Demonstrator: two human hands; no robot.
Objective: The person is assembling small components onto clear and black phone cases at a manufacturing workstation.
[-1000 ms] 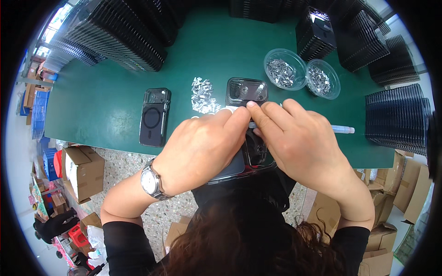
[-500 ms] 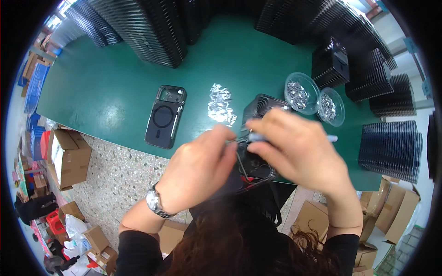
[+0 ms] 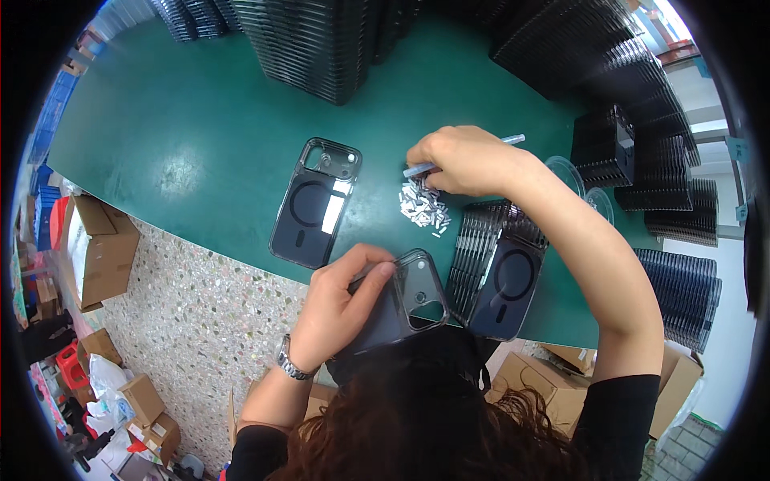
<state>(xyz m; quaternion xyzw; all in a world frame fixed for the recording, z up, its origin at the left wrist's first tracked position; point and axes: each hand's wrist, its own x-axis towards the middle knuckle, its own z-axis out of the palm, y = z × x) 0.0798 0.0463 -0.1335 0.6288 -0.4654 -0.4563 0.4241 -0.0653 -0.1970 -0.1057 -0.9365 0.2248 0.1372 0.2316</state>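
My left hand (image 3: 335, 298) grips a dark translucent phone case (image 3: 421, 282) by its side, thumb on top, near the table's front edge. The case lies tilted, its camera cutout toward the right. In my right hand (image 3: 473, 163) is a slim, pale blue pen-shaped tool (image 3: 513, 139). Those fingers reach down to a pile of small silver-white pieces (image 3: 425, 210); whether they pinch one is hidden. Beyond my left hand another phone case (image 3: 306, 220), with a dark ring on its back, lies flat. A stack of similar cases (image 3: 505, 293) stands under my right forearm.
Tall stacks of dark cases (image 3: 309, 48) line the back of the green table (image 3: 192, 120), with more stacks (image 3: 678, 293) at the right. Two clear round bowls (image 3: 566, 172) are partly hidden behind my right arm. Cardboard boxes (image 3: 108, 252) stand on the speckled floor.
My hands have moved apart. The right went with the tool to the pile of pieces; the left now holds the case lower, nearer the table's edge. The view has shifted a little.
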